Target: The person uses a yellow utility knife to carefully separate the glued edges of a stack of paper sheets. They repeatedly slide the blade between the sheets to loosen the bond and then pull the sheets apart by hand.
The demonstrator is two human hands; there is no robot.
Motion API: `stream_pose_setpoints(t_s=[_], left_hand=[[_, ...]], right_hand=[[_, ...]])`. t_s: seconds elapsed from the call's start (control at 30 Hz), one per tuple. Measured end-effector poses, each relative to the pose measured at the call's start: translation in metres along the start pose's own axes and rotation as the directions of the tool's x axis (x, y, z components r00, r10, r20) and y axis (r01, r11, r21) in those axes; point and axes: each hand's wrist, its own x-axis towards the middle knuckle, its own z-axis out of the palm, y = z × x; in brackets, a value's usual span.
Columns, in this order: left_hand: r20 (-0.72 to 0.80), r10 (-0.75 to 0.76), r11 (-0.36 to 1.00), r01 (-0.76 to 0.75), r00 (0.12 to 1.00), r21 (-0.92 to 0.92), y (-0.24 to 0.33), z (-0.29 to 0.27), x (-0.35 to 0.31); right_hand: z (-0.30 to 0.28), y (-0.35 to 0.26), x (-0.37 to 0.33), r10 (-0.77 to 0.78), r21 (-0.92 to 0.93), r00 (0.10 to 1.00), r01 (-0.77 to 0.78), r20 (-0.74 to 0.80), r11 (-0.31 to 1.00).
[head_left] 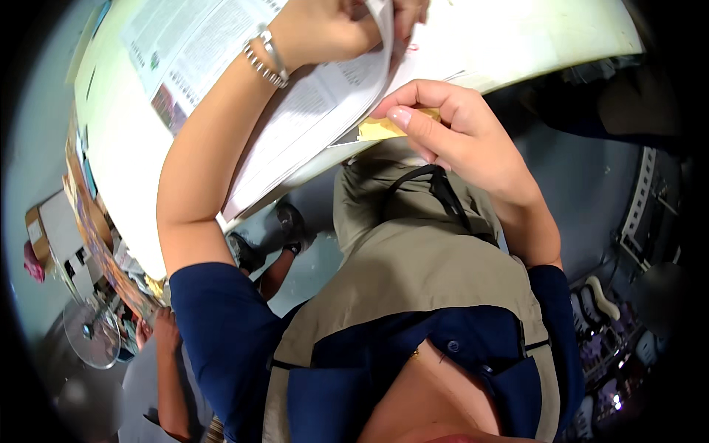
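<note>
Hands [473, 133] at printed sheets [299, 122]

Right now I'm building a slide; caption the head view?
Left hand holding curled printed papers over a white table, right hand near their edge.

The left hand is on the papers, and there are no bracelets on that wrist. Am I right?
Not quite: the head view shows silvery bracelets around that wrist. The left hand is on the papers, just as you said.
</note>
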Motion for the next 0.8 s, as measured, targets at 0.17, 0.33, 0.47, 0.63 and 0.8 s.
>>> stream_pose_setpoints(t_s=[0.17, 0.33, 0.47, 0.63, 0.8], left_hand=[[-0.13, 0.004, 0.991, -0.022, 0.991, -0.133, -0.003, 0.002, 0.0], [-0.171, -0.078, 0.905, -0.003, 0.982, -0.426, -0.016, -0.005, -0.001], [-0.194, -0.11, 0.755, -0.045, 0.975, -0.654, -0.029, -0.011, 0.001], [-0.163, -0.099, 0.706, -0.046, 0.982, -0.706, -0.036, -0.018, 0.0], [-0.15, -0.15, 0.688, -0.005, 0.977, -0.726, -0.027, -0.018, 0.002]], right_hand=[[0.035, 0.008, 0.008, 0.049, 0.017, 0.995, -0.05, 0.091, 0.999], [0.067, 0.016, 0.017, 0.052, -0.019, 0.989, -0.05, 0.136, 0.999], [0.091, 0.021, 0.021, 0.063, 0.007, 0.981, -0.065, 0.185, 0.998], [0.113, 0.023, 0.028, 0.084, -0.01, 0.96, -0.084, 0.269, 0.996], [0.106, 0.022, 0.025, 0.052, -0.021, 0.936, -0.048, 0.349, 0.999]])
